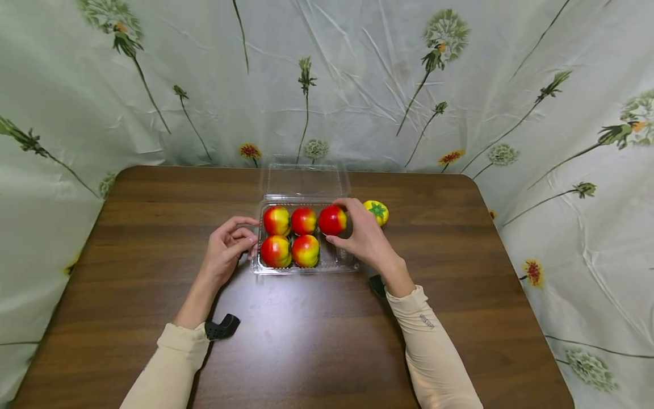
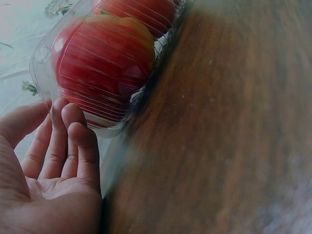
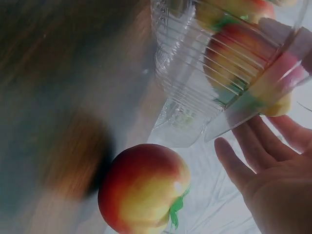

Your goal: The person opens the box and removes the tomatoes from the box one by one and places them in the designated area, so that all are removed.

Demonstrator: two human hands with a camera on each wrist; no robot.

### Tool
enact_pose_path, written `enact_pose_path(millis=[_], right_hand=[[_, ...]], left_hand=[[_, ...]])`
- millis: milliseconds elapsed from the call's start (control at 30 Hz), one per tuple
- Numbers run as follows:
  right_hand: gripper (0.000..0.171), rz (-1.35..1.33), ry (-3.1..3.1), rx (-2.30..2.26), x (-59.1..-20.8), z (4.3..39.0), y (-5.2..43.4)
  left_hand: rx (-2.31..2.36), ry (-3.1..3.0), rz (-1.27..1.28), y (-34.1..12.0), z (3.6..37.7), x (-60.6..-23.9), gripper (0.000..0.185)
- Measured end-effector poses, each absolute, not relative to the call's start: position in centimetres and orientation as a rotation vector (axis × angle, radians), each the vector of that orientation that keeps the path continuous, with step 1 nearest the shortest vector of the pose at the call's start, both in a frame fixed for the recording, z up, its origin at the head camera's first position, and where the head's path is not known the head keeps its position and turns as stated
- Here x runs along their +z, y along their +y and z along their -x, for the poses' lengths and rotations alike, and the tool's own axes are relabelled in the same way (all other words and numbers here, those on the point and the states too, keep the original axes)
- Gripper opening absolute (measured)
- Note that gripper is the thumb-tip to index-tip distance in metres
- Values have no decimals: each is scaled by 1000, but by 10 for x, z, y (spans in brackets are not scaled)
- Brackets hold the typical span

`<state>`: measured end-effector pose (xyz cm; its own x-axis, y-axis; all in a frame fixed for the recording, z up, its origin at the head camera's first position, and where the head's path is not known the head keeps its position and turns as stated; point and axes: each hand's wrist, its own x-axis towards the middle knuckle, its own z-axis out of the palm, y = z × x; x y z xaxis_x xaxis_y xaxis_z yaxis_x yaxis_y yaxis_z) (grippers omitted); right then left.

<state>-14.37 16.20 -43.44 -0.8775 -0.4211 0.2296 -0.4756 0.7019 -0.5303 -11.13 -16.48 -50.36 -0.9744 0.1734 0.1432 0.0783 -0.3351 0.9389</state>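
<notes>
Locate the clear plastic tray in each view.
Head: tray at table centre, between both hands.
Left wrist: upper left, its corner above the fingertips.
Right wrist: upper right, ribbed wall.
Shared landmark: the red-yellow fruits inside it.

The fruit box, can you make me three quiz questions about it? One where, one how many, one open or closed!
1. Where is the yellow fruit?
A. inside the clear box
B. on the table, right of the box
C. in the left hand

2. How many red-and-yellow fruits are there?
A. three
B. five
C. eight

3. The box's lid is:
A. open
B. closed
C. missing

Answers: 1 B, it sits on the wood beyond the box's right edge. 2 B, the head view shows three behind and two in front. 3 A, the lid stands up at the back.
</notes>
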Motion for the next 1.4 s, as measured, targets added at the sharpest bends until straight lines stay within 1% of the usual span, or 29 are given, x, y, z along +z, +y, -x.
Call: enact_pose_path(millis=[300,533,800,1167,1400], right_hand=[[68,-759,-2698,963,-433,144,164],[66,-715,-2607,1053,-435,146,166],[69,-732,-2584,1086,-436,147,166],[69,-748,-2551,1072,-436,148,166],[72,-641,-2557,1148,-435,148,168]], left_hand=[[2492,1773,-294,-164,111,-503,30],[2499,1761,-336,-165,112,-504,29],[2500,1759,-336,-166,112,-505,29],[2481,1799,-316,-165,111,-504,30],[2492,1784,-314,-164,111,-503,30]])
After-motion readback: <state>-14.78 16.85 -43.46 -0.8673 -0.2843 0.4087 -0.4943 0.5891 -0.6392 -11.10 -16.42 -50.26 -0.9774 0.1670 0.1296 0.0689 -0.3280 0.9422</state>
